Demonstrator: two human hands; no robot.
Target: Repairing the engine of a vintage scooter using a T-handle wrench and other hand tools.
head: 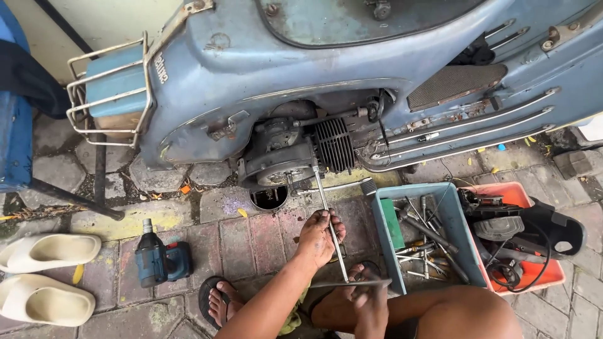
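- Bare steel, nearest you: the cross handle of the T-handle wrench (331, 233), lying level just above your knees. Your right hand (369, 302) is closed around it, fingers curled over the bar.
- Rubber sandal (209, 295), near left, on your foot, flat on the paving.
- Your left hand (321, 235), mid-shaft: it is wrapped round the wrench's long rod, steadying it. The rod runs away from you, leaning slightly left, up to the engine.
- Cordless driver (160, 260), blue and black, lying on the brick paving (251, 242) to the left, well apart from both hands.
- Two pale slides (45, 276), far left, one beyond the other.
- Blue-grey tool tray (380, 220), just right of the wrench, holding loose spanners and screwdrivers. Touching its right side is an orange tray (553, 276) with black parts and cable.
- Engine (279, 160), where the wrench's far tip meets the lower edge of the round cover, with the finned cylinder (333, 144) just beside it on the right. Whether the tip is fully seated cannot be told.
- Scooter body (251, 63), faded blue, farthest, lying over above the engine, with a wire rack (107, 94) at its left end.
- Step in hand, as a judgement: you are working a fastener low on the engine. Turning it calls for keeping the rod in line with the fastener with your left hand while your right swings the handle clear of your knees.
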